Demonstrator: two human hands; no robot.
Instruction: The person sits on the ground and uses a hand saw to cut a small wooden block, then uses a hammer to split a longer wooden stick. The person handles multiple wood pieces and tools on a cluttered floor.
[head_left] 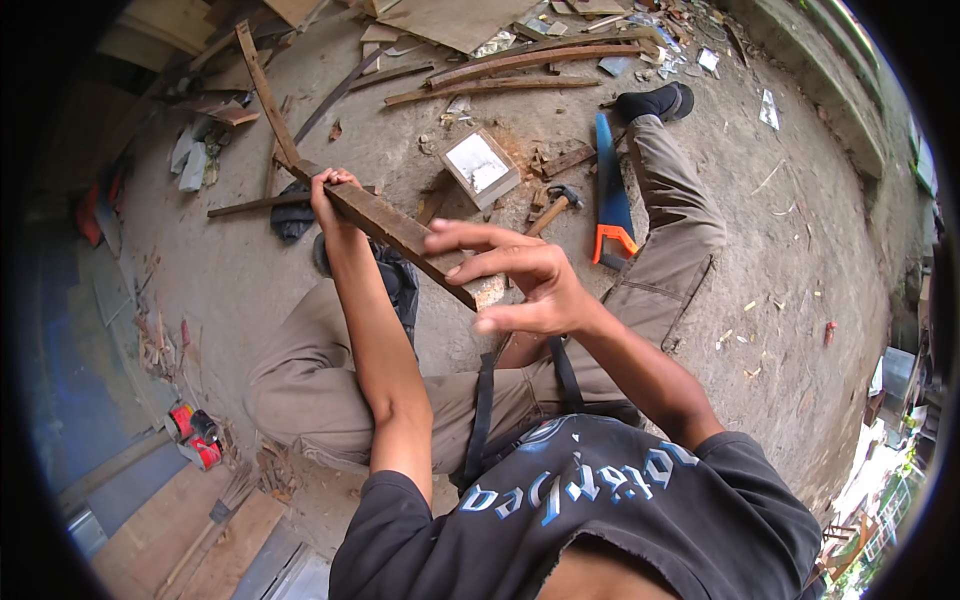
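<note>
My left hand [338, 192] is closed around a brown wooden beam [395, 228] held slantwise above my lap. The beam's near end has a pale, rough cut face. Close to that end hovers my right hand [530, 278], thumb and fingers spread; whether a fingertip touches the wood I cannot tell. Past my left hand, a narrower wooden strip [262, 85] runs away to the upper left; I cannot tell if it is joined to the beam. A hammer [553, 210] and a handsaw [614, 190] with a blue blade and orange handle lie on the ground ahead.
A wooden block with a white top [480, 165] stands ahead of me. Several long wooden strips [530, 68] lie farther off among scraps. My outstretched right leg [672, 200] is beside the saw. At left are a red-and-black object [195, 437] and wood boards [150, 520].
</note>
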